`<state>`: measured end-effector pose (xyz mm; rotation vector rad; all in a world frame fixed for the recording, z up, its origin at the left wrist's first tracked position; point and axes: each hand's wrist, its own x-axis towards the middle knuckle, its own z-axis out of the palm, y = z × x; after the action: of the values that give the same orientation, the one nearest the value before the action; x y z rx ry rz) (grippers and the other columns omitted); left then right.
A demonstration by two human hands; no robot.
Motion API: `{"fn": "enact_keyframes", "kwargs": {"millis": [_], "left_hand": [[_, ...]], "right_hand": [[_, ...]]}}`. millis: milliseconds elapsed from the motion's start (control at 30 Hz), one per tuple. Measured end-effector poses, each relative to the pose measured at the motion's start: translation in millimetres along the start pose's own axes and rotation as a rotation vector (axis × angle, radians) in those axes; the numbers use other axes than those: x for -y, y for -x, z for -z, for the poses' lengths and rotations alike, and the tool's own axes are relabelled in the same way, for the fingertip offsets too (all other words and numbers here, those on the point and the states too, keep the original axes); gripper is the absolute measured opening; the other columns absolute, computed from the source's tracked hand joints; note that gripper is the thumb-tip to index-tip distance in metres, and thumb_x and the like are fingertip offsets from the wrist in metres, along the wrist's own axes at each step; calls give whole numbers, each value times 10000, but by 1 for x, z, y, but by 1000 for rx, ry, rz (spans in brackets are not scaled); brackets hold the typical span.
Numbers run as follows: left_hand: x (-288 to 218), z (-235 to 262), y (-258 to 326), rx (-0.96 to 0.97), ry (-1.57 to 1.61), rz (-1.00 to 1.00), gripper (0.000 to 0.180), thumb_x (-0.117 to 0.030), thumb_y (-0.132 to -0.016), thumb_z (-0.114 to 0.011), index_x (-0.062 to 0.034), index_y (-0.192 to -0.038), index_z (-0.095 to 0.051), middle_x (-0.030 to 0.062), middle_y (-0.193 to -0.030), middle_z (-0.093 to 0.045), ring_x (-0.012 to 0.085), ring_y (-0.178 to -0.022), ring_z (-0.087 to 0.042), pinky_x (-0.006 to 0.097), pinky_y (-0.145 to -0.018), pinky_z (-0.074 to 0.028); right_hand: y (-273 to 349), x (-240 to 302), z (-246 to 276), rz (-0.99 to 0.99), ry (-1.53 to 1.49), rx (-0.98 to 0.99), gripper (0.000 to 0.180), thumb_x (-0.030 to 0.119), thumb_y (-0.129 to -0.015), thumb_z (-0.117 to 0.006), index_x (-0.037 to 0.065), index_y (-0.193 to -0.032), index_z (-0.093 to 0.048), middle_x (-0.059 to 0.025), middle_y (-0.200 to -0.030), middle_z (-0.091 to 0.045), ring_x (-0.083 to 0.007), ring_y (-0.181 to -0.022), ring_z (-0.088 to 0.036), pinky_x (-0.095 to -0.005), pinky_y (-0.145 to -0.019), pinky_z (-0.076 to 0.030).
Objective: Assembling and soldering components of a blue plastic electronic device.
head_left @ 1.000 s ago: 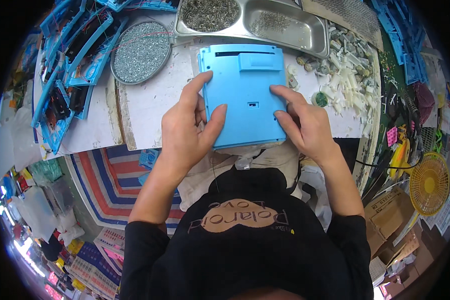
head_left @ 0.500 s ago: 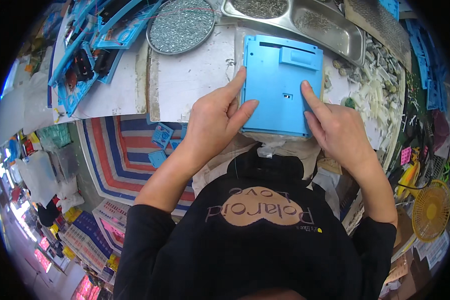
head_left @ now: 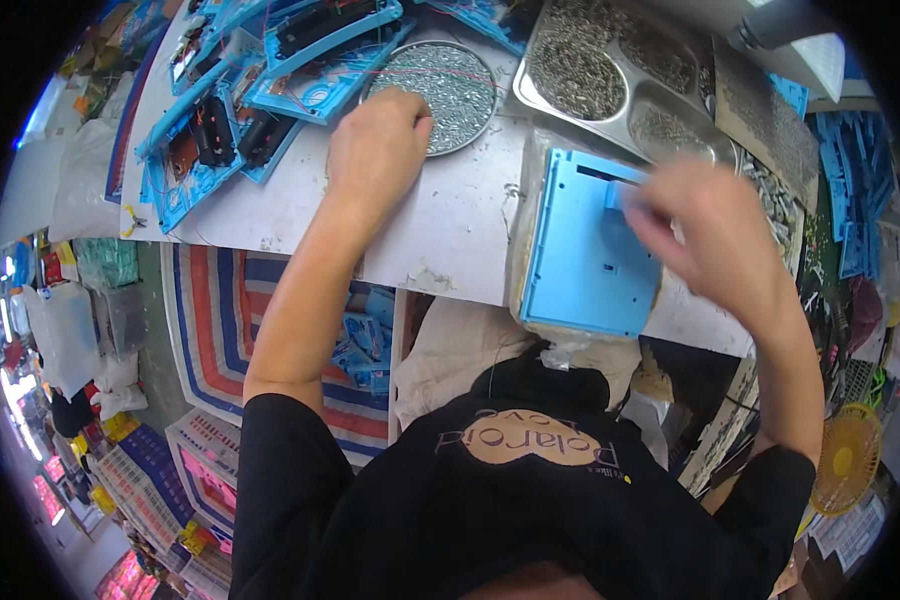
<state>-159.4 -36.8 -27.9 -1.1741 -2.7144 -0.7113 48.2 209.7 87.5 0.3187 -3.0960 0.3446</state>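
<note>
A flat blue plastic housing point(head_left: 585, 265) lies on a padded block at the table's front edge, with a slot along its far end and a small opening near its middle. My right hand point(head_left: 705, 215), smeared by motion, is over the housing's upper right; its fingers are not clear. At the left rim of a round metal tray point(head_left: 493, 105) full of small silvery screws point(head_left: 450, 85), my left hand point(head_left: 378, 150) has its fingers curled in. Whatever those fingers hold, if anything, is hidden beneath the hand.
Blue housings with black parts and wires point(head_left: 215, 130) are heaped at the far left. A steel compartment tray point(head_left: 620, 128) of small metal pieces stands behind the housing. More blue parts point(head_left: 365, 340) lie in a striped-cloth-lined space below the table. A yellow fan point(head_left: 845, 460) is at right.
My left hand has left the housing's side and moved left to the screw tray. The right hand has lifted from its right edge and moved over its upper part. The view has shifted.
</note>
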Motion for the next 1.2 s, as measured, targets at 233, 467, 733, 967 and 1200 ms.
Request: {"fn": "enact_keyframes", "kwargs": {"millis": [233,467,733,967,1200], "left_hand": [[2,-11,-1,-150,60,-14,140,-177,-955,-666,-39,-951,-690,157,-899,-680,381,-863,-681,464,-770,-546],[-5,5,2,29,480,131,156,-147,-967,-695,1,-927,-725,86,-768,-664,201,-686,-613,369,-623,-483],[-77,14,42,332,902,173,92,-63,-974,-700,24,-961,-726,3,-840,-678,53,-737,-552,234,-657,-442],[-95,6,22,234,623,-93,113,-52,-950,-694,26,-883,-649,100,-777,-599,186,-679,-577,314,-631,-452],[-103,4,14,258,259,-304,115,-137,-920,-705,-42,-945,-646,148,-880,-642,341,-765,-652,429,-674,-525]], "right_hand": [[-173,-7,-113,255,267,-152,96,193,-853,-717,104,-879,-742,-7,-947,-715,-234,-1044,-600,-442,-868,-482],[-166,-10,-56,95,172,-83,195,249,-896,-673,82,-873,-772,-73,-938,-751,-290,-997,-653,-459,-860,-505],[23,-59,-22,-205,-145,-173,121,169,-894,-733,51,-912,-752,-63,-916,-712,-278,-994,-597,-428,-880,-475],[32,-58,-26,-148,-58,-132,110,129,-856,-754,56,-937,-764,-54,-895,-706,-291,-998,-592,-416,-902,-472],[-3,-55,-7,-90,-75,-162,124,115,-844,-753,41,-944,-749,-83,-872,-701,-292,-950,-609,-414,-849,-506]]}}
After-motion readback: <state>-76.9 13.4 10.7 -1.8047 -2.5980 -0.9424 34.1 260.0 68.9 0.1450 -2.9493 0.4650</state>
